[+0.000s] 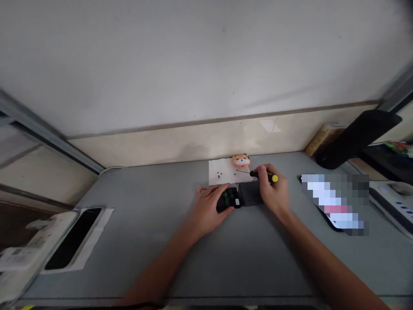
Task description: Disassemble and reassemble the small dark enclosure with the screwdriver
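My left hand [208,211] is closed around the left end of a small black device [237,196] with a green circuit board [228,197] showing inside. A flat dark panel [250,193] lies against the device's right side, partly behind my right hand [274,191]. In that hand is a screwdriver [254,174] with a black and yellow handle, its thin shaft pointing left over a white paper [226,165]. Several tiny dark screws [218,174] lie on the paper. Whether the tip carries a screw is too small to tell.
An orange animal-faced case [241,161] sits at the paper's back edge. To the right are a lit phone [332,204], a black cylinder [358,137], a book [324,137] and a power strip [393,202]. At left, a dark phone [74,237] lies by another power strip [48,241].
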### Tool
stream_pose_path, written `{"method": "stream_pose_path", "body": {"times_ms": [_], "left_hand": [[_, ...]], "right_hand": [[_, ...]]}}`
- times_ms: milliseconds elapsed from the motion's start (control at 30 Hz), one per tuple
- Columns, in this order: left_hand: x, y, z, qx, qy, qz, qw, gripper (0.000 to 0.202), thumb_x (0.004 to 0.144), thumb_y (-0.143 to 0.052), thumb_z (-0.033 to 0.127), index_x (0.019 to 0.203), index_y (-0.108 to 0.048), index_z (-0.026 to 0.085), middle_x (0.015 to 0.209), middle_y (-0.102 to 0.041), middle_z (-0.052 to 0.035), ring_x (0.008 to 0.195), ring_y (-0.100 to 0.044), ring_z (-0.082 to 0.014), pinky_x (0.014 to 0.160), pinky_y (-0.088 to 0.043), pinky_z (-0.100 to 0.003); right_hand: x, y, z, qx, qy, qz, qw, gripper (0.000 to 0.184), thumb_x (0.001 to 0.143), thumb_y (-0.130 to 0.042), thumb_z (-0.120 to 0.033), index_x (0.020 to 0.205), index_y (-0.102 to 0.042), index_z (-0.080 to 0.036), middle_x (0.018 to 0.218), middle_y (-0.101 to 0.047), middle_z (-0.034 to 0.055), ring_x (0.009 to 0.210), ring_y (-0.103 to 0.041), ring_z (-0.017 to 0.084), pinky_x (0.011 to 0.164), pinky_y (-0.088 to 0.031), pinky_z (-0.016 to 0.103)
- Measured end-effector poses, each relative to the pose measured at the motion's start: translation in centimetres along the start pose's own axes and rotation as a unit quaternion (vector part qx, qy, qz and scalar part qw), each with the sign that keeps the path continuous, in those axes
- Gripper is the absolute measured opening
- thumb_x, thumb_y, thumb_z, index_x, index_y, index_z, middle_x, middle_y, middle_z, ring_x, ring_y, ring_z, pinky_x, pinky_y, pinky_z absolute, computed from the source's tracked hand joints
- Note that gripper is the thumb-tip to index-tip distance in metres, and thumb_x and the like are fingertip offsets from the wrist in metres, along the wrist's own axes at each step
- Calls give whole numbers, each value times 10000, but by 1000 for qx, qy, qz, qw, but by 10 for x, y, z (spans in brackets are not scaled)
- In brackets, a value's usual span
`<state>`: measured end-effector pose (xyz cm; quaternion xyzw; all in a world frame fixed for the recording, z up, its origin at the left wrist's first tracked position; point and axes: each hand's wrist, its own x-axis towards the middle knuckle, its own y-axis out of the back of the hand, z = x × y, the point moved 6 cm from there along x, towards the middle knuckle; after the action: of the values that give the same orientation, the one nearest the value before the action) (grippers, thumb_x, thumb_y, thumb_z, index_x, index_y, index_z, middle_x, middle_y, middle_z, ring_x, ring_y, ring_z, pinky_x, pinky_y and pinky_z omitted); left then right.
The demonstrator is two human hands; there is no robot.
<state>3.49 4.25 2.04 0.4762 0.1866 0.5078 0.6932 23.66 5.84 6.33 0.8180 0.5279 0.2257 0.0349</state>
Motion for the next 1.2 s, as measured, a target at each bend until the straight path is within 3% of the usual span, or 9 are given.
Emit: {"method": "stream_pose_path", "body": {"times_ms": [167,367,567,767,1000,1100,1200], "left_hand": [[1,2,1,-15,13,-7,1000,592,880,-749,297,1423,-514,286,1401,-660,-68,1313,-596,-294,1166,-343,-522],[1,-1,-1,-30,17,-9,999,587,884,-743,303,1423,-513,301,1405,-652,-69,1314,-589,-293,1168,-353,-507],[1,-1,-1,-22,3,-9,1000,550,908,-710,316,1421,-512,296,1378,-659,-80,1292,-593,-288,1140,-371,-504],[-3,7,1,-8,-23,57,998,409,972,-592,339,1371,-567,253,1373,-648,-100,1326,-541,-295,1117,-382,-505],[-4,14,-4,2,-3,145,989,209,975,-582,288,1119,-733,296,1149,-729,-43,1145,-582,-263,1033,-423,-461],[-4,16,-6,12,1,175,984,160,963,-615,282,969,-773,300,1048,-742,-34,1085,-595,-257,1009,-420,-462],[-4,16,-9,8,-2,177,984,152,965,-637,283,937,-786,299,1007,-755,-25,1051,-600,-246,988,-422,-453]], "right_hand": [[1,-2,11,51,-111,11,992,585,849,-479,-766,758,-625,-207,513,-483,-32,476,-458,131,448,-366,252],[3,-1,18,94,-206,-1,974,647,782,-500,-840,798,-627,-206,483,-467,-46,398,-463,131,328,-380,238],[7,6,15,100,-188,13,977,656,766,-518,-847,745,-620,-200,447,-479,-39,363,-467,118,321,-369,227],[6,5,9,121,-155,-11,980,627,786,-507,-827,688,-602,-215,387,-463,-34,336,-445,136,304,-325,241],[-3,-11,-3,135,-115,-103,979,628,766,-538,-821,628,-602,-212,400,-465,-34,357,-444,118,383,-348,243],[-6,-15,-8,151,-107,-116,976,614,745,-566,-811,608,-590,-213,443,-461,-37,369,-432,107,389,-331,244],[-7,-15,-12,154,-98,-119,976,593,769,-560,-780,609,-595,-211,478,-475,-28,396,-442,107,406,-343,244]]}}
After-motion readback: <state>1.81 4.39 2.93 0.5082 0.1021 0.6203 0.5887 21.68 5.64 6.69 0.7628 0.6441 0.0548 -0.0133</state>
